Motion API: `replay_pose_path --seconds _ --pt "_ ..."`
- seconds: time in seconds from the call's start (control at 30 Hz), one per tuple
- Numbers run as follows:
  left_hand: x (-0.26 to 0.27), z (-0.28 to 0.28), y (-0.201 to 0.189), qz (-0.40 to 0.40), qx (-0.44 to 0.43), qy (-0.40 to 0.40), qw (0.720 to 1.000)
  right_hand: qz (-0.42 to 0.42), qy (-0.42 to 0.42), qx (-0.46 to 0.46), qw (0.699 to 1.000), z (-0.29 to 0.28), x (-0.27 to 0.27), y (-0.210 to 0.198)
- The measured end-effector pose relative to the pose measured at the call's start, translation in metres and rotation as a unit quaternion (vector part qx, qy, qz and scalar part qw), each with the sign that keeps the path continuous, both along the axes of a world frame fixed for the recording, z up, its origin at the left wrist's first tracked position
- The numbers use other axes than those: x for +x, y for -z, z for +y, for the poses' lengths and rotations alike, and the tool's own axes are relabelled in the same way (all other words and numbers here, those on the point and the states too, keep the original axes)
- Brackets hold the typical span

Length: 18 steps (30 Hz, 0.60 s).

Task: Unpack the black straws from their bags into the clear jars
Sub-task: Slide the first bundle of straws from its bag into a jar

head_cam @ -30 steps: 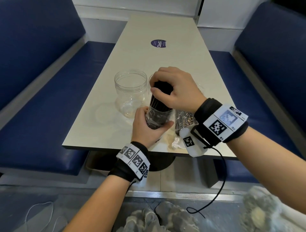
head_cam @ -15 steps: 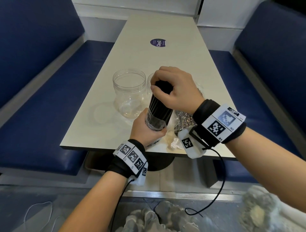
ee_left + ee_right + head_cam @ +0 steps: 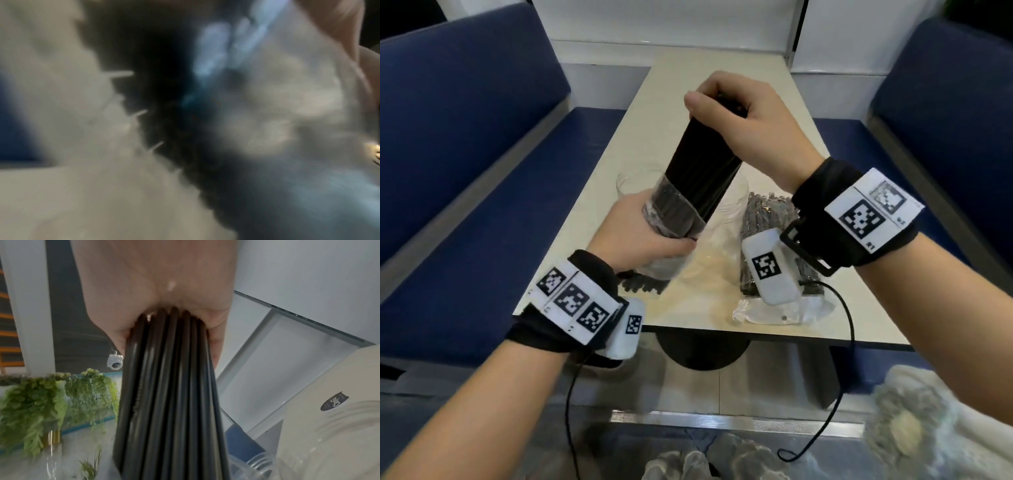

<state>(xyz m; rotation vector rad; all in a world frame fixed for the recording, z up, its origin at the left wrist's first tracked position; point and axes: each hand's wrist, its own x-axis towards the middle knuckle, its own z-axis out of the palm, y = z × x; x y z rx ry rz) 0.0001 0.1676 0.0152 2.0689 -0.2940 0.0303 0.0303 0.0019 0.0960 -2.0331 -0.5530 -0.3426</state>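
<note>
A thick bundle of black straws (image 3: 700, 171) stood tilted above the near half of the table (image 3: 681, 85), its upper end leaning toward the far edge and its lower end sheathed in a clear plastic bag (image 3: 671, 219). The right hand (image 3: 743, 116) closed its curled fingers around the bare upper end of the bundle; the right wrist view looked straight down the ribbed black lengths from under the palm (image 3: 156, 280). The left hand (image 3: 640, 236) wrapped around the bag at the bundle's foot, thumb and fingers pinching the crumpled film, while the left wrist view was too blurred to show more than dark straws against pale plastic. Two clear jars (image 3: 732, 202) stood on the table right behind the bundle, largely hidden by it and by the left hand, only parts of their rims and walls showing. Just beside them, toward the table's right edge and partly covered by the right wrist's camera unit (image 3: 770, 267), lay a second sealed bag of straws (image 3: 767, 212), its clear flap reaching the near edge. A few loose dark straw ends (image 3: 640, 284) showed on the tabletop under the left wrist. Blue padded benches (image 3: 469, 171) flanked the table on both sides, and a black cable (image 3: 835, 394) hung from the right wrist down toward the floor.
</note>
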Motion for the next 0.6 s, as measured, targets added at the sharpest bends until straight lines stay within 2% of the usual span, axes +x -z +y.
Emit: replay_pose_path --seconds 0.13,0.33,0.53,0.6 --pt "0.010 0.013 -0.041 -0.024 0.130 -0.028 0.991 -0.009 -0.032 0.060 0.998 -0.007 0.007 -0.013" --pt "0.028 0.019 -0.057 -0.014 0.291 -0.028 0.956 0.070 -0.041 0.139 0.987 -0.012 0.016 0.013" --pt "0.037 0.029 -0.071 0.003 0.362 -0.037 0.931 0.209 -0.034 0.238 0.948 -0.019 0.032 0.043" --pt "0.041 0.031 -0.078 0.006 0.390 -0.030 0.920 0.218 -0.004 0.190 0.957 -0.025 0.034 0.058"
